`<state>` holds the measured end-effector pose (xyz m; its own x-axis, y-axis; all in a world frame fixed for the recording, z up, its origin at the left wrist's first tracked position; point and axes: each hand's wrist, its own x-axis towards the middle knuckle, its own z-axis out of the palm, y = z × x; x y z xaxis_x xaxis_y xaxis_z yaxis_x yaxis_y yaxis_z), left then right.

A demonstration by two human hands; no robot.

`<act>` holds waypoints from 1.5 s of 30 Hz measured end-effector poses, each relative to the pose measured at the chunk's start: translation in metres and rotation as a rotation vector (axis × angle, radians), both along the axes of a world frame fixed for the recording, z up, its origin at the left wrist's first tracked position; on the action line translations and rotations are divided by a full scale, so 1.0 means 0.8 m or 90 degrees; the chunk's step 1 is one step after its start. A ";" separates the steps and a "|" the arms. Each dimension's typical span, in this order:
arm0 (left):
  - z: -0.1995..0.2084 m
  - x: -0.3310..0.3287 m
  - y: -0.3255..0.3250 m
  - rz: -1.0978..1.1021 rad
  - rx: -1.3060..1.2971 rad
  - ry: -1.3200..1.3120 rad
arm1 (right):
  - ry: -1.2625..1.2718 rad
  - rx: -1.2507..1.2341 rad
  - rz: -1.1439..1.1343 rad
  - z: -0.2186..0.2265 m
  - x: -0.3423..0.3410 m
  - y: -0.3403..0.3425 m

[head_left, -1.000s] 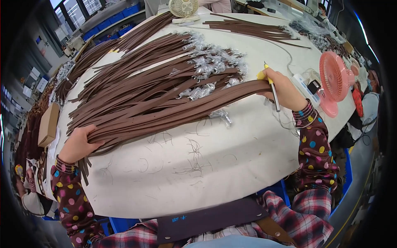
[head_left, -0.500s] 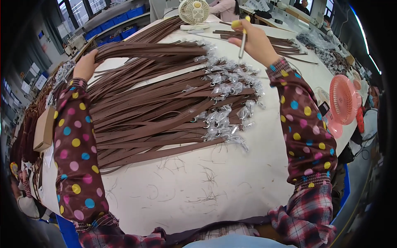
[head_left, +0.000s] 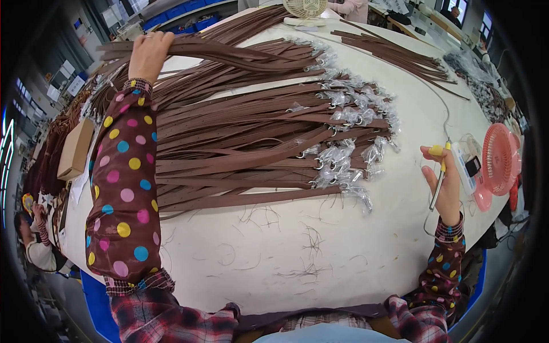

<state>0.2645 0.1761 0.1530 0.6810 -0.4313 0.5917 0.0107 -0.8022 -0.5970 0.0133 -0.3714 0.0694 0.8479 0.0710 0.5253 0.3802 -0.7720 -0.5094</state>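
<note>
At the far left, my left hand (head_left: 150,56) is closed over a bundle of long, flat brown straps (head_left: 229,50), raised above others on the table. Many more brown straps (head_left: 240,126) lie side by side below it, their right ends fitted with metal rings and wrapped in clear plastic (head_left: 337,160). Over on the right, my right hand (head_left: 449,186) grips a pen-shaped tool (head_left: 439,186) with a yellow handle and a silver lower shaft, tip downward. A thin cord runs from its top. Something yellow covers one of that hand's fingertips.
Loose dark threads (head_left: 309,268) litter the white table (head_left: 257,291) in front of me. A pink fan (head_left: 500,157) and a small white device (head_left: 466,166) stand at right. A cream fan (head_left: 306,7) is at the back, a cardboard box (head_left: 77,148) at left.
My right hand has come down and right with the tool, from above the far strap ends to near the pink fan. My left hand still holds its bundle. The whole view has shifted.
</note>
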 end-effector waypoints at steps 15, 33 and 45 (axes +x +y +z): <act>-0.139 -0.252 -0.132 -0.405 -0.506 0.490 | 0.034 0.043 0.077 -0.025 -0.020 0.034; -0.239 -0.386 -0.272 -0.223 -0.374 0.509 | 0.036 0.058 0.182 -0.047 -0.045 0.036; -0.252 -0.557 -0.070 0.348 -0.549 0.329 | -0.004 -0.002 0.207 -0.044 -0.054 0.037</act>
<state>-0.1813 0.1204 -0.0482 0.9005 0.4108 0.1424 0.3972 -0.9105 0.1149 -0.0300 -0.3416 0.0339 0.7771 0.3385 0.5305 0.6103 -0.6112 -0.5040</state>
